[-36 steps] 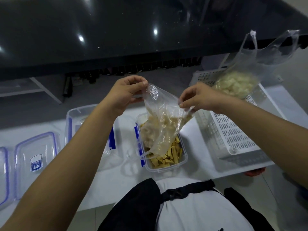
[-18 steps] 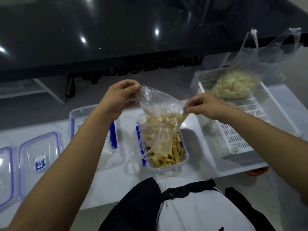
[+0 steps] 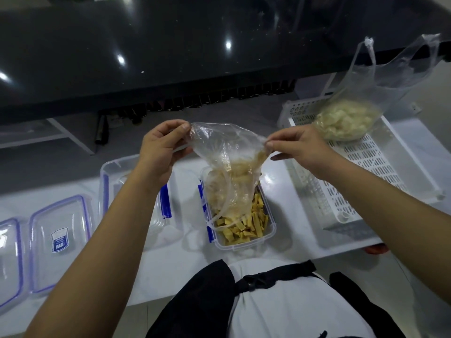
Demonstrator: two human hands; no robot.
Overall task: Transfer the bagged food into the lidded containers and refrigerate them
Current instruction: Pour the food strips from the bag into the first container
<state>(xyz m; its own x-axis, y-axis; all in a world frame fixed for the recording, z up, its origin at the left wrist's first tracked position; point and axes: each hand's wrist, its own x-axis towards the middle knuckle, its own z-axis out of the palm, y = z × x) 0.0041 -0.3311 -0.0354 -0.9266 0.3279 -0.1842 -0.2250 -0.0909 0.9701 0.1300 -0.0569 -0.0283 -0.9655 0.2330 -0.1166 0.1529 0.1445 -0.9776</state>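
Observation:
A clear plastic bag (image 3: 227, 164) hangs upside down over a clear container (image 3: 245, 243) with blue clips. My left hand (image 3: 161, 147) pinches the bag's upper left corner, and my right hand (image 3: 292, 145) pinches its upper right corner. Yellow stick-shaped food (image 3: 244, 224) lies in the container, and some pale food still sits inside the bag. A second bag (image 3: 346, 118) of pale food rests in a white slotted basket (image 3: 366, 167) at the right.
An empty clear container (image 3: 109, 172) stands left of the filled one, partly behind my left arm. Two clear lids (image 3: 58, 240) with blue rims lie at the far left of the white table (image 3: 170, 272). A dark glossy counter (image 3: 170, 57) rises behind.
Both hands have lifted the bag's bottom corners and pulled them further apart, stretching the bag wider over the container. The camera view has shifted slightly.

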